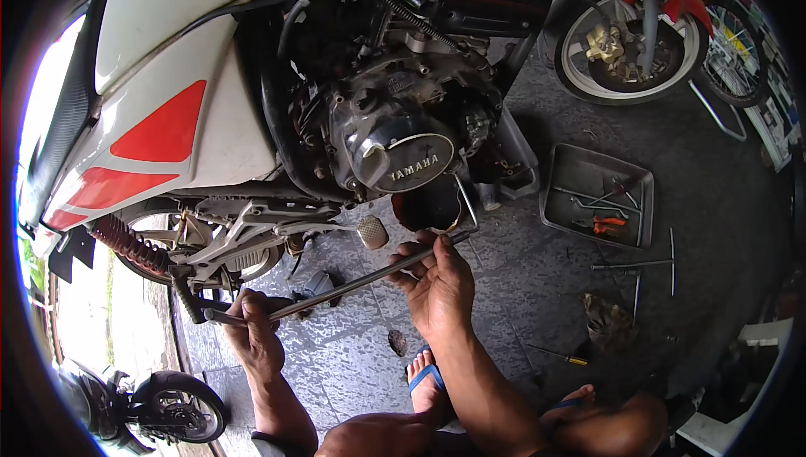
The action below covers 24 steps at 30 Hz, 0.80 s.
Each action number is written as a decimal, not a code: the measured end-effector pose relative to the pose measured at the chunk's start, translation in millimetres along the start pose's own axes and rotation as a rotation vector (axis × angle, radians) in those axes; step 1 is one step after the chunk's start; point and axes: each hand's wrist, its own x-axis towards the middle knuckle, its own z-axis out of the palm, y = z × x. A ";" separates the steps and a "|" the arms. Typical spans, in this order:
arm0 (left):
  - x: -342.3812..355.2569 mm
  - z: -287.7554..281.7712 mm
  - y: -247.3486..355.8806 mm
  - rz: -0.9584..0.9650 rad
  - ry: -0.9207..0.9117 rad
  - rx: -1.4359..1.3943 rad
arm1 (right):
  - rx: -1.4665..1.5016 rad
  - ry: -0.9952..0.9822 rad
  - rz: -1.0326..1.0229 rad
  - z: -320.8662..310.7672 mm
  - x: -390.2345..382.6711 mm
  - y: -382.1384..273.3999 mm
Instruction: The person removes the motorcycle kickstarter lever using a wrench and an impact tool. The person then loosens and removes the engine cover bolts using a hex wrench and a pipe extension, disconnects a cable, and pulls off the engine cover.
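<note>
A long steel bar [353, 284] runs aslant in front of the motorcycle. My left hand [256, 339] is closed round its lower left part, with the rounded end sticking out past my fingers. Near its upper right end, my right hand [441, 285] grips the bar between thumb and fingers, palm up. Above my right hand are the black engine's round side cover [420, 161] and a thin bent metal rod [475, 212]. A brake pedal [372, 232] juts out just above the bar. Close to my left hand is the black foot peg [200, 299].
A dark container [424, 207] stands beneath the engine, beside a clear plastic bin [520, 154]. To the right, a metal tray [557, 230] holds several tools. Wrenches [672, 264], a dirty rag [609, 321] and a yellow-handled screwdriver [576, 361] lie on the floor. Other motorcycles stand around.
</note>
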 end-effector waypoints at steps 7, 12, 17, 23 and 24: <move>2.7 7.8 5.4 0.015 -0.002 -0.019 | 0.003 0.058 0.013 -2.3 5.5 -5.5; 19.9 28.7 34.0 0.170 -0.119 0.072 | 0.174 0.178 0.004 -12.7 20.7 -36.2; 29.0 47.7 44.0 0.322 -0.043 0.234 | 0.258 0.048 0.056 -45.4 75.3 -75.8; 45.9 26.3 15.1 0.302 0.303 0.135 | 0.357 -0.002 0.218 0.9 80.8 -59.6; 50.0 29.8 3.3 0.252 0.305 0.087 | 0.327 0.084 0.189 10.6 76.8 -65.0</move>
